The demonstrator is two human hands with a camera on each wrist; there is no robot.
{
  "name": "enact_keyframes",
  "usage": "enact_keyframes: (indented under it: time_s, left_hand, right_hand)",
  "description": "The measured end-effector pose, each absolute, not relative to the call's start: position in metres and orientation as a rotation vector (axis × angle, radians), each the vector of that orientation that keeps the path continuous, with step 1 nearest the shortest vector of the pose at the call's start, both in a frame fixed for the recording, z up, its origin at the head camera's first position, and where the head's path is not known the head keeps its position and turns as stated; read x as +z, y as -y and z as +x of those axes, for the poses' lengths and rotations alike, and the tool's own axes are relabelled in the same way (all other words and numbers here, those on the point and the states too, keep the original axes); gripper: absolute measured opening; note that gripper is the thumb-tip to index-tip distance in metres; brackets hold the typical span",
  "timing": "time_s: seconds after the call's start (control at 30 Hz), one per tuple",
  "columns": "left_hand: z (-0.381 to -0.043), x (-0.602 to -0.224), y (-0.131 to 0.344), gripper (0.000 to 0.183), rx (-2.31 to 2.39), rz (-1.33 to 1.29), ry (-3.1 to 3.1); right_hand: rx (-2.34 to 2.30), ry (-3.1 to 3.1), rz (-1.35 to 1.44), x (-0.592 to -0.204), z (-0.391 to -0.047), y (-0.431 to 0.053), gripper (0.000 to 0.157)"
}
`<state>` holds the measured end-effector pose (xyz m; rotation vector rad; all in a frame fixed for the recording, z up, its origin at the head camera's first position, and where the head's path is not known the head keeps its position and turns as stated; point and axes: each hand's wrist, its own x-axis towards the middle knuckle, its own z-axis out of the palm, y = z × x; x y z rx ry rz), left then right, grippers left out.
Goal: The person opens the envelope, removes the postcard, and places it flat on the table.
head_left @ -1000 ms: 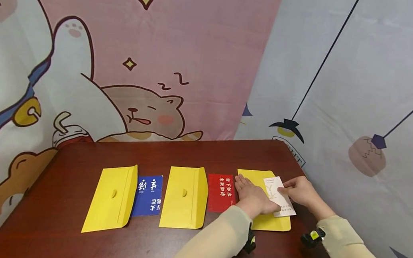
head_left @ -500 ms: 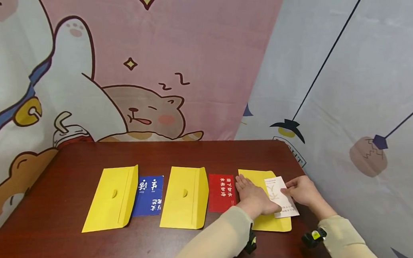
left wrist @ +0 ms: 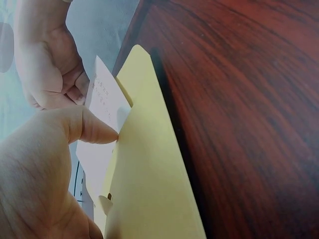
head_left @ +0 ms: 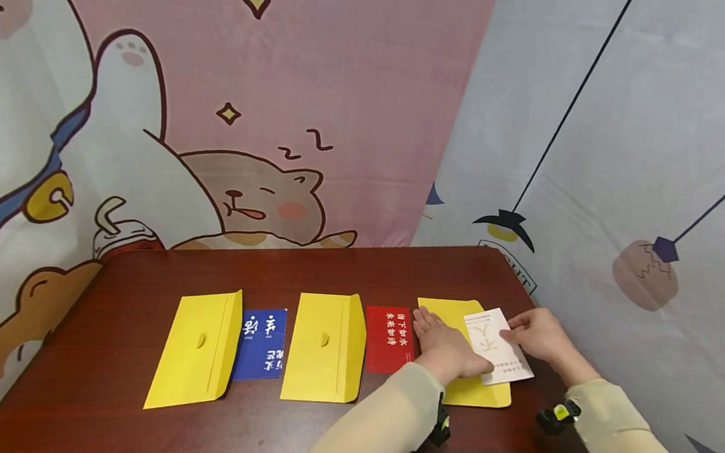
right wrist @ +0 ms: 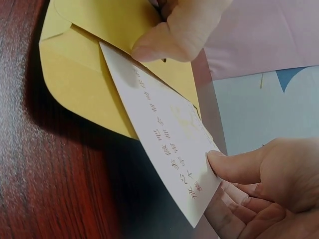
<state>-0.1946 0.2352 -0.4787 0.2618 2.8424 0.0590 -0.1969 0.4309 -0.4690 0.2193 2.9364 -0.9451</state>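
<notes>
At the table's right lies a yellow envelope point(head_left: 477, 396), its open flap toward the right. My left hand point(head_left: 445, 343) rests on it with straight fingers; in the left wrist view its thumb point(left wrist: 97, 128) touches the edge of the envelope's mouth. A white card point(head_left: 497, 359) with gold characters sticks out of that mouth at a slant, its left part hidden inside or behind my left hand. My right hand point(head_left: 539, 334) pinches the card's outer edge between thumb and fingers, as the right wrist view shows with the thumb point(right wrist: 239, 167) on top of the card.
A red card point(head_left: 387, 340) lies just left of my left hand. Further left are a second yellow envelope point(head_left: 315, 363), a blue card point(head_left: 259, 349) and a third yellow envelope point(head_left: 186, 354). Patterned cloth walls border the dark wooden table point(head_left: 196, 436) behind and at right.
My right hand has moved a little to the right with the white card, and more of the card shows outside the envelope. My left hand has stayed in place.
</notes>
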Motion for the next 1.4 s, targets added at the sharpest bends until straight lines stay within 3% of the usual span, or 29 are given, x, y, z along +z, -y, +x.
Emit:
enact_keyframes:
  time_s: [0.7, 1.4]
  left_hand:
    - [-0.194, -0.478, -0.235, 0.122, 0.077, 0.256, -2.837]
    - [-0.193, -0.479, -0.234, 0.121, 0.036, 0.255, -2.84]
  right_hand:
    - [-0.962, -2.961, 0.264, -0.458, -0.194, -0.447, 0.04]
    - [-0.974, -2.981, 0.369, -0.459, -0.188, -0.478, 0.036]
